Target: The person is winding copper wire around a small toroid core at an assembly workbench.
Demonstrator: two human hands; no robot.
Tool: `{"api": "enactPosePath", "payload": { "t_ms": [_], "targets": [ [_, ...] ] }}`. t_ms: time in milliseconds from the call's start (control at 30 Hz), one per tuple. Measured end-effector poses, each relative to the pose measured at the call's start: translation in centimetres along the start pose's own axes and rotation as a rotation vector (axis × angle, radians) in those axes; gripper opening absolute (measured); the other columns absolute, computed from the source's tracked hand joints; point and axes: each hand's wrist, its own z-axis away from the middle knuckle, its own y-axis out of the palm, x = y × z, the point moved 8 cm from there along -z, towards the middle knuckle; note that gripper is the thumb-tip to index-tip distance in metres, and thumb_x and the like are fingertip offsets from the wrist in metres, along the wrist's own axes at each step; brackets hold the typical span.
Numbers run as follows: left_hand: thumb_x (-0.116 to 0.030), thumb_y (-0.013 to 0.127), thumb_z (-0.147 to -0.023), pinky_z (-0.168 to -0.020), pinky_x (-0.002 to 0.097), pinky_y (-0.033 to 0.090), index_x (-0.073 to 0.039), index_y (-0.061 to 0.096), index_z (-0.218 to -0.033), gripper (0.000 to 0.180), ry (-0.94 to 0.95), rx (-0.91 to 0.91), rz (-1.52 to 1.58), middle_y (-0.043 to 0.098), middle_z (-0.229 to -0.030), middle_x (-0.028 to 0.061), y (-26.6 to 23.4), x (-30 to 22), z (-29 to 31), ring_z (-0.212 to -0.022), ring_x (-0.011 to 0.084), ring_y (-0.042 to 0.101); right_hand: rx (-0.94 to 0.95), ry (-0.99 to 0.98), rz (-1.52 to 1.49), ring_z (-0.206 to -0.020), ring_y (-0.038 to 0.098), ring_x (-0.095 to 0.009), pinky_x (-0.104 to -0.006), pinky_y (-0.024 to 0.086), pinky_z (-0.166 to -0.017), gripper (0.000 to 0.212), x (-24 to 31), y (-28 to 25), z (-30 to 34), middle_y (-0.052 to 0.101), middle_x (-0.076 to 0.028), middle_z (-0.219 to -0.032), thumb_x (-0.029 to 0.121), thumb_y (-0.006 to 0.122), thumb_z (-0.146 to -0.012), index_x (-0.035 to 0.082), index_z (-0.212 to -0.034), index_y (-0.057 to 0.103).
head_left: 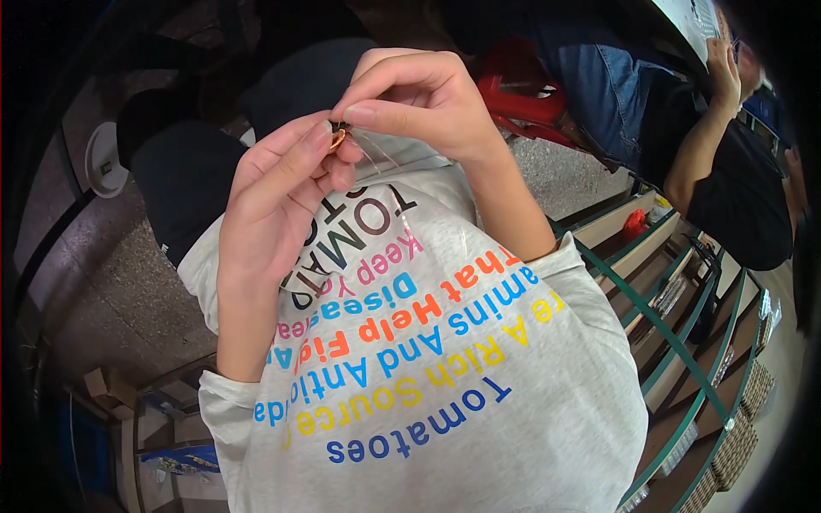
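Observation:
My left hand [278, 175] pinches a small gold-coloured, ring-like piece [338, 140] between thumb and fingertips, held up in front of my shirt. A tiny dark bit shows at its upper edge, too small to name. My right hand [419, 103] is closed too, thumb against forefinger, right beside the gold piece. What its fingertips grip is mostly hidden. Thin, clear strands [386, 156] trail from near the fingertips down toward the shirt; they look like fine thread. The light grey shirt [547, 359] with coloured print lies behind and below both hands.
At the right stand green-framed shelves [663, 329] with trays and small goods. Another person's arm [697, 158] and jeans [599, 103] are at the upper right, near a red stool [522, 94]. A white round object [107, 161] is at the left; a cardboard box [109, 389] lies lower left.

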Motion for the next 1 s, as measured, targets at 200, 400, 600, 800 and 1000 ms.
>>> {"api": "enactPosePath", "payload": {
  "t_ms": [200,400,600,800,1000],
  "targets": [
    [-0.010,0.052,-0.096,-0.072,0.0234,0.048,0.010,0.058,-0.117,0.030,-0.004,0.015,0.039,0.065,-0.094,0.0175,-0.1,0.0,0.0,-0.075,0.0157,0.056,-0.044,-0.028,-0.005,-0.068,0.057,-0.011,-0.0172,0.044,-0.062,0.012,-0.2,0.1,0.1,0.065,-0.010,-0.082,-0.008,0.067,-0.078,-0.003,-0.088,0.072],
    [-0.010,0.051,-0.096,-0.073,0.0226,0.048,0.010,0.058,-0.118,0.030,-0.031,-0.019,0.018,0.065,-0.095,0.0180,-0.5,0.2,0.1,-0.076,0.0150,0.056,-0.040,-0.031,0.065,-0.067,0.057,-0.011,-0.0171,0.044,-0.060,0.011,-0.3,0.0,0.1,0.065,-0.010,-0.081,-0.008,0.068,-0.078,-0.003,-0.087,0.072],
    [-0.009,0.051,-0.096,-0.073,0.0217,0.049,0.010,0.057,-0.119,0.030,-0.037,-0.010,0.010,0.065,-0.096,0.0186,-0.9,0.3,0.3,-0.076,0.0143,0.056,-0.027,-0.057,0.131,-0.065,0.056,-0.010,-0.0167,0.043,-0.059,0.010,-0.1,0.4,0.1,0.065,-0.009,-0.080,-0.008,0.068,-0.078,-0.003,-0.086,0.072],
    [-0.008,0.051,-0.096,-0.074,0.0213,0.049,0.011,0.057,-0.118,0.030,-0.035,-0.019,0.043,0.066,-0.097,0.0190,-1.1,0.3,0.2,-0.077,0.0146,0.058,-0.035,-0.098,0.215,-0.063,0.054,-0.009,-0.0163,0.039,-0.055,0.011,0.4,0.8,0.0,0.065,-0.008,-0.079,-0.007,0.069,-0.077,-0.002,-0.086,0.072],
    [-0.008,0.053,-0.095,-0.075,0.0222,0.050,0.011,0.058,-0.118,0.030,-0.032,-0.032,0.028,0.066,-0.097,0.0195,-1.7,0.2,0.3,-0.078,0.0154,0.059,-0.038,-0.149,0.297,-0.062,0.053,-0.009,-0.0169,0.036,-0.052,0.012,1.0,1.0,-0.2,0.066,-0.008,-0.078,-0.007,0.071,-0.075,-0.001,-0.085,0.073]
  ]
}}
